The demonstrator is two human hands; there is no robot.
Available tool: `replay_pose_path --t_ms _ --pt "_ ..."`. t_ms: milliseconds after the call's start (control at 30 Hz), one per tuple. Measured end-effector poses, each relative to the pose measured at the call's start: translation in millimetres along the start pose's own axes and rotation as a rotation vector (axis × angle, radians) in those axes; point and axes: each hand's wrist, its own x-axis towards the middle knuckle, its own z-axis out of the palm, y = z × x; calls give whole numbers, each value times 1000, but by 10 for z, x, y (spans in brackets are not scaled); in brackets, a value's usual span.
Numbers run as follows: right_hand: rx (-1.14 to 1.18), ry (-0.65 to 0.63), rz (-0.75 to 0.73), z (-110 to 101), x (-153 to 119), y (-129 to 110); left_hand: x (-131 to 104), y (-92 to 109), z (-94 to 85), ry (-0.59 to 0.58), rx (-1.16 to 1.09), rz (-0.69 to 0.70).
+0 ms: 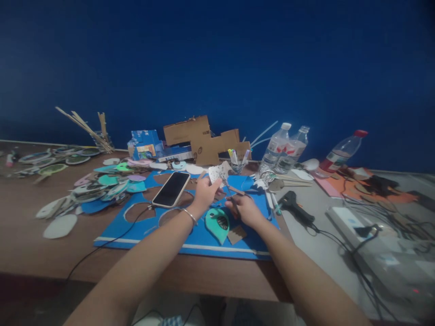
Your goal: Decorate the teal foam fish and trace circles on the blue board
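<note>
A: State, centre of frame?
B: Left hand (204,194): fingers clamped on patterned paper (215,174); right hand (247,210): fingers clamped on scissors (231,196)
A: Hazard?
B: Nicked left fingertips, caused by patterned paper slipping as scissors close

White paper piece (215,174), dark marks, irregular outline; held at left hand (205,195), projecting beyond its fingers. Scissors (233,198), slim, dark, in right hand (247,210); blades angled away leftward, at paper; blade opening unclear.
</note>
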Motion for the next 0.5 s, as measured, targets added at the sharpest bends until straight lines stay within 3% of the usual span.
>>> replay_pose_path --t_ms 300,500 --pt "-22 26 -29 -23 -20 -61 -90 114 54 -65 -10 -111" --pt "-9 17 -17 -27 -11 -66 -89 109 60 -65 -31 -106"
